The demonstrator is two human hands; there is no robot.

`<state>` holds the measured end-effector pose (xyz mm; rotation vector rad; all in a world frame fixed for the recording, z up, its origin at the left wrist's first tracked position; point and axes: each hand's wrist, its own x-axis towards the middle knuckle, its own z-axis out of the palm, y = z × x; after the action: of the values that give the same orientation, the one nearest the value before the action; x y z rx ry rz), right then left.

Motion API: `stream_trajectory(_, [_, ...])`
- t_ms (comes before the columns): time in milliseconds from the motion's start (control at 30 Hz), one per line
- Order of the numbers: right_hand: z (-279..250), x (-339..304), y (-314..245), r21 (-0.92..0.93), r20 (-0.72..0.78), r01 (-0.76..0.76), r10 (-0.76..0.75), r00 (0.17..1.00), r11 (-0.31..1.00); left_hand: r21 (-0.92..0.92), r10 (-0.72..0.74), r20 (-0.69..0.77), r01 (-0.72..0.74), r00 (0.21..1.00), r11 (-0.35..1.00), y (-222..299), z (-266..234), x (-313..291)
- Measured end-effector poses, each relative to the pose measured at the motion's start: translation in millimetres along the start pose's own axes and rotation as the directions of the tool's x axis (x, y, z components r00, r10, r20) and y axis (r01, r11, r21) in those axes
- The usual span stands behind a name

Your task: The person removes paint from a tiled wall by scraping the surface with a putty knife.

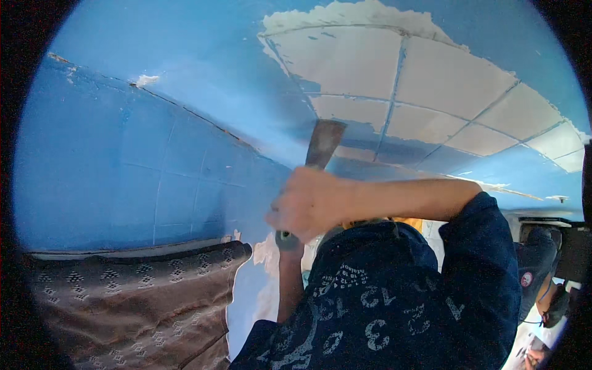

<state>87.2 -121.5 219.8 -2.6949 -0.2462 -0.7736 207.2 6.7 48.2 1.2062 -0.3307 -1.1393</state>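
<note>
My right hand (314, 200) is closed round the handle of a paint scraper (325, 140), its fingers a little blurred. The flat metal blade points up and away from me, with its wide edge against the blue-painted tiles (296, 98) at the border of a stripped patch. Below the fist, the dark butt of the handle sticks out. My left forearm (290, 280) rises behind that butt. Its hand is hidden behind the right one, so its fingers do not show. Pale bare tiles (336, 58) with blue grout lines lie beyond the blade.
A cracked seam (191, 113) runs along the corner between the two blue surfaces. Brown patterned cloth (154, 308) hangs at the lower left, beside a peeling wall patch (266, 256). A dark trouser leg (535, 265) and a dark box-like object (575, 250) are at the right edge.
</note>
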Motion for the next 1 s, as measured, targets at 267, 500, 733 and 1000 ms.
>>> stream_trajectory(267, [-16.2, 4.8, 10.3, -0.007, 0.055, -0.141, 0.141, 0.988, 0.990, -0.012, 0.002, -0.001, -0.002, 1.000, 1.000, -0.1, 2.5, 5.2])
stream_trajectory(500, [-18.5, 6.6, -18.7, -0.096, 0.149, 0.040, -0.026, 0.989, 0.995, -0.019, 0.006, 0.007, -0.006, 1.000, 1.000, 0.2, 4.7, 5.2])
stream_trajectory(733, [-11.9, 6.4, -14.9, 0.011, 0.100, -0.024, 0.022, 0.995, 1.000, -0.012, -0.006, -0.007, 0.006, 1.000, 1.000, -2.9, -0.1, 0.3])
stream_trajectory(1000, [-29.2, 10.3, -30.3, 0.024, -0.002, 0.148, -0.148, 0.989, 0.989, 0.000, 0.000, -0.024, 0.000, 1.000, 1.000, -4.2, -4.0, -1.0])
